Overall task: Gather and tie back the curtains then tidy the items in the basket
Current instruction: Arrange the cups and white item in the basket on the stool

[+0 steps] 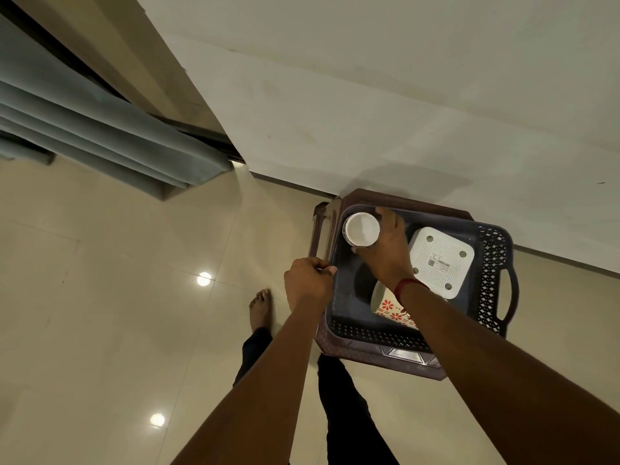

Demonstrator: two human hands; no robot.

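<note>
Over the dark basket (490,276), the right hand (389,250) grips a stack of white paper cups (361,229), with its fingers curled around the side of the stack. The stack is at the far left corner of the basket, and its open mouth faces up to the camera. The left hand (308,283) is closed on the left rim of the basket and pinches it between thumb and fingers. A red thread (404,286) goes around the right wrist. Inside the basket, to the right of the cups, lies a white square device (441,261) with small holes and a label. Near the front wall of the basket, partly under the right forearm, lies a paper cup with red flowers (385,303). The basket rests on a brown plastic stool (379,350), which stands beside the wall. Far to the left of the basket hangs the grey-blue curtain (100,129).
</note>
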